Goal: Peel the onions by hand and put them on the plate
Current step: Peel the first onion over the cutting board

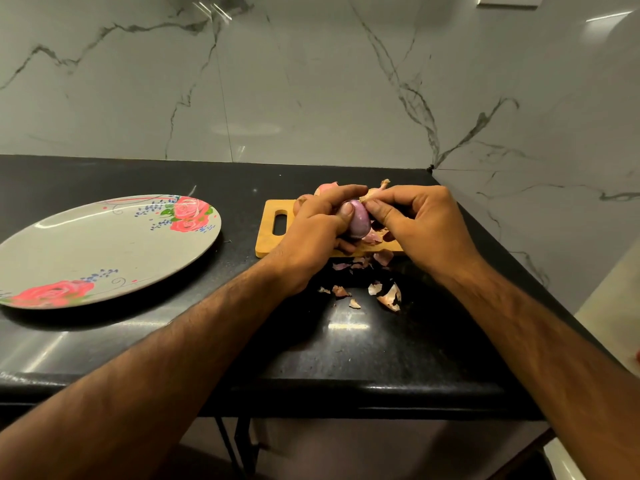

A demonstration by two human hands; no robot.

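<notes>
Black counter (346, 358) set against a marble wall (311, 81); a wooden cutting board (272, 242) lies toward the counter's far right corner, handle slot at its left end. Left hand (311, 233) grips a purple onion (358, 220) just above the board, fingers curled round its far side and underside, thumb pressed on its near face; the exposed surface is smooth and glossy. Right hand (424, 223) pinches a strip of dry skin (375, 192) at the onion's top end between thumb and forefinger, the other fingers curled; the strip stands up past the fingertips. Further onions (325, 189) sit at the board's far edge, largely hidden behind the left hand; whether they are peeled cannot be told. Loose peel scraps (382, 294) lie at the board's near edge and on the counter just in front of it, between the two forearms. A floral plate (104, 251) rests toward the counter's left edge, well apart from the board.
</notes>
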